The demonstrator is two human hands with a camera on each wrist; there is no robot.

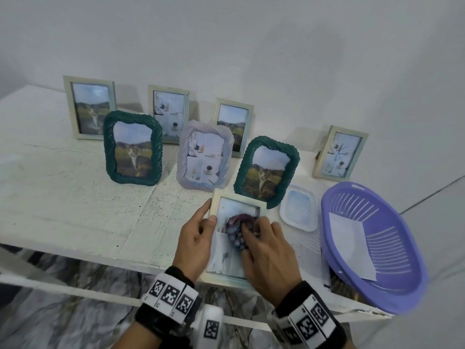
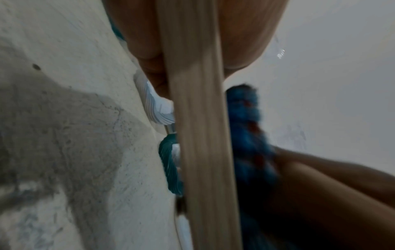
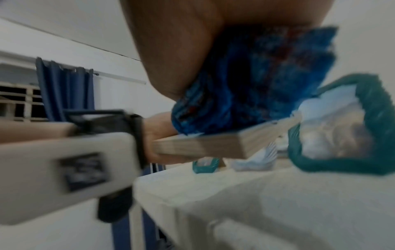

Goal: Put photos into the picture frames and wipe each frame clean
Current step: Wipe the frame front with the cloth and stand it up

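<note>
Wiping glass of pale wooden frame [image 1: 262,207] held above table [image 1: 75,197] front edge. Left hand [image 1: 195,238] pinching left rail; right hand [image 1: 266,253] pressing bunched blue cloth [image 1: 235,229]. Probably light, rigid, fragile glass; gripping rails safest.

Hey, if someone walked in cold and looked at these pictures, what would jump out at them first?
Probably the two hands at the table's near edge: the left hand holds a pale wooden frame by its side while the right hand rubs a blue cloth over its glass. Behind them stands a cluster of filled frames, and a purple basket sits at the right.
</note>
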